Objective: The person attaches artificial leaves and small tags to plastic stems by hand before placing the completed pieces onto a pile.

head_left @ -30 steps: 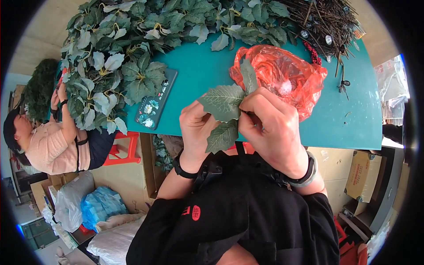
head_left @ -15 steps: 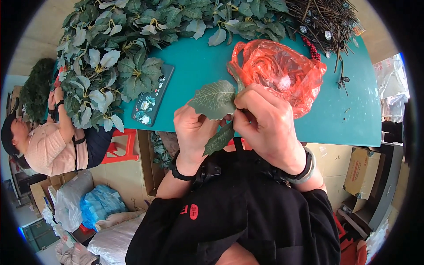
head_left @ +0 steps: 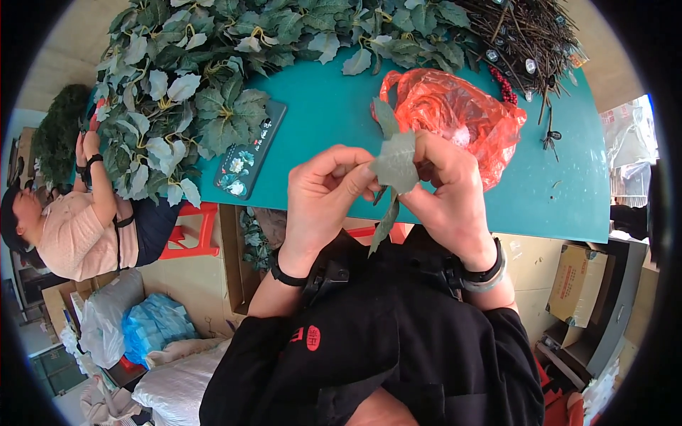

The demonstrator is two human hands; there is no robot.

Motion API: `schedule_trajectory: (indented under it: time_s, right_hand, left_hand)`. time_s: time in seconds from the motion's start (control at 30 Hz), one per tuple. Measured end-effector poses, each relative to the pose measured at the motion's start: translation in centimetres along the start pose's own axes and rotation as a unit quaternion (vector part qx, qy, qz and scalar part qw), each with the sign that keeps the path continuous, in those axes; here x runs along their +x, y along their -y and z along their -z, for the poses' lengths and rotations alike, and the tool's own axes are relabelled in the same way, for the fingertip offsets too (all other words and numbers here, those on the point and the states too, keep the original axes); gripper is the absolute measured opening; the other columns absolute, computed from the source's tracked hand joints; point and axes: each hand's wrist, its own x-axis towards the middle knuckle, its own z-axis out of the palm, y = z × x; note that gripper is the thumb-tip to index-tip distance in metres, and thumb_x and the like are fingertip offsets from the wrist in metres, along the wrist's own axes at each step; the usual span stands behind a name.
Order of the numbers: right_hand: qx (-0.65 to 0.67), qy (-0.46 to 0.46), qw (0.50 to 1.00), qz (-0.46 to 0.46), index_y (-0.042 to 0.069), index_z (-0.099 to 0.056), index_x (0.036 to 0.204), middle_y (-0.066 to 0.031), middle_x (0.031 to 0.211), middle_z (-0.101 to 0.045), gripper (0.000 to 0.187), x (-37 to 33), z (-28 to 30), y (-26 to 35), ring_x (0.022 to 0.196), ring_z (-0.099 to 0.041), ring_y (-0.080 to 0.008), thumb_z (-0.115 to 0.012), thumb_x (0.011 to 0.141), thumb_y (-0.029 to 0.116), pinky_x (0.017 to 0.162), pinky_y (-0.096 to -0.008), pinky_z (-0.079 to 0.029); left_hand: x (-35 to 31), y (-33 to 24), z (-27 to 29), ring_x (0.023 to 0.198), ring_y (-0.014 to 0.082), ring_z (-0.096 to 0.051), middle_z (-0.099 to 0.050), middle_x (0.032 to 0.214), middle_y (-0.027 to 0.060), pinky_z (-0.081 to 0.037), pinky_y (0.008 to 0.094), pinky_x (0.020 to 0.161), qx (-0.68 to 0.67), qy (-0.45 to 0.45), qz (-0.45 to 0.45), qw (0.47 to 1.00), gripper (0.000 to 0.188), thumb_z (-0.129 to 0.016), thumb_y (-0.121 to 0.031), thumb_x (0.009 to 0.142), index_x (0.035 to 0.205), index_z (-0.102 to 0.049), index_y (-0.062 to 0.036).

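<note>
Between my hands, over the near edge of the green table [head_left: 320, 128], is an artificial leaf sprig [head_left: 396, 162] with several grey-green leaves. My left hand [head_left: 323, 192] pinches it from the left, thumb and forefinger at the edge of the broad middle leaf. On the other side my right hand [head_left: 451, 195] grips the sprig with bent fingers, partly behind that leaf. One leaf points up and another hangs down below my fingers. The stem at the centre is mostly hidden. Just beyond my right hand lies a crumpled red plastic bag [head_left: 490, 121] with something whitish inside.
Piled artificial leaves [head_left: 170, 92] cover the table's left and far side. A dark patterned flat case [head_left: 249, 153] lies beside them. Brown twigs [head_left: 529, 35] and red berries [head_left: 503, 84] are at far right. A co-worker [head_left: 89, 227] is at left, near a red stool [head_left: 192, 231].
The sprig has turned, its broad leaf shifting right toward my right hand. My left hand has moved slightly right, its fingers less curled.
</note>
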Motion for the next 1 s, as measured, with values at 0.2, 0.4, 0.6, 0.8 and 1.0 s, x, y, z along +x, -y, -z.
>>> schedule_trajectory:
  time_s: [0.2, 0.4, 0.6, 0.8, 1.0]
  right_hand:
    - [-0.049, 0.030, 0.998, 0.027, -0.002, -0.050, 0.079, -0.0118, 0.067, -0.053, 0.020, -0.3, 0.0, -0.1, 0.059, -0.057, -0.0225, -0.064, 0.065, -0.004, 0.054, -0.0318, -0.045]
    - [-0.058, 0.015, 0.997, 0.043, 0.000, -0.050, 0.075, -0.0030, 0.065, -0.049, 0.016, -0.5, -0.5, -0.4, 0.058, -0.045, -0.0080, -0.065, 0.073, 0.002, 0.052, -0.0240, -0.039]
    - [0.122, 0.024, 0.986, -0.110, 0.000, -0.051, 0.081, -0.0001, 0.071, -0.053, 0.011, -0.9, -0.5, 0.1, 0.070, -0.052, -0.0041, -0.062, 0.078, 0.001, 0.060, -0.0219, -0.044]
    - [0.085, 0.082, 0.989, -0.094, 0.000, -0.053, 0.085, 0.0009, 0.074, -0.055, 0.008, -0.9, 0.1, -0.4, 0.074, -0.053, -0.0029, -0.059, 0.080, 0.000, 0.063, -0.0205, -0.045]
    - [0.081, 0.092, 0.987, -0.107, -0.001, -0.055, 0.087, -0.0029, 0.079, -0.059, 0.008, -0.7, 0.4, -0.4, 0.069, -0.054, -0.0053, -0.059, 0.081, 0.000, 0.061, -0.0216, -0.046]
  left_hand:
    - [0.0, -0.3, 0.5, 0.070, 0.0084, -0.061, -0.065, 0.080, 0.0050, -0.051, 0.0216, 0.061, 0.036, 0.028, 0.009, 0.999, 0.010, -0.061, 0.000, 0.086, 0.095, -0.062, 0.0030]
    - [0.0, -0.5, 0.8, 0.069, 0.0074, -0.060, -0.064, 0.079, 0.0040, -0.050, 0.0214, 0.061, 0.026, 0.027, 0.045, 0.998, 0.010, -0.061, 0.002, 0.085, 0.095, -0.062, 0.0023]
    - [-0.2, 0.1, 1.1, 0.067, 0.0060, -0.057, -0.063, 0.078, 0.0025, -0.048, 0.0206, 0.059, -0.067, 0.025, 0.091, 0.993, 0.009, -0.061, 0.002, 0.084, 0.093, -0.063, 0.0014]
    - [-0.2, -0.6, 0.7, 0.067, 0.0054, -0.057, -0.063, 0.078, 0.0011, -0.046, 0.0197, 0.058, -0.008, 0.030, 0.070, 0.997, 0.008, -0.062, 0.001, 0.084, 0.092, -0.063, 0.0005]
    - [0.0, -0.6, 0.3, 0.069, 0.0053, -0.057, -0.063, 0.080, 0.0002, -0.045, 0.0183, 0.060, 0.009, 0.031, 0.057, 0.998, 0.009, -0.065, 0.001, 0.082, 0.091, -0.064, -0.0001]
